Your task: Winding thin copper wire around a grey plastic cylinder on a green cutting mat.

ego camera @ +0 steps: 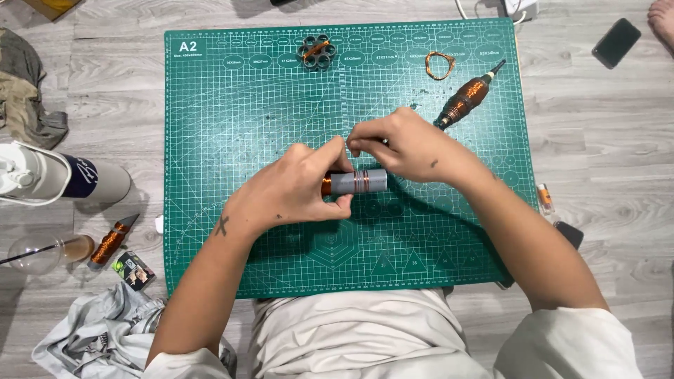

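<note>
My left hand (295,193) grips a grey cylinder (358,182) wrapped with bands of copper wire, holding it sideways just above a green cutting mat (232,126). My right hand (407,144) is right behind the cylinder with its fingertips pinched together near the left thumb, apparently on a thin wire that I cannot make out. Both hands meet at the middle of the mat.
On the mat lie a grey ring of small tubes (316,52), a loose copper wire loop (440,65) and a copper-wound spool tool (467,98). Off the mat: a white bottle (63,179), another copper spool (111,242), a glass (35,254), a dark phone (616,42), cloths.
</note>
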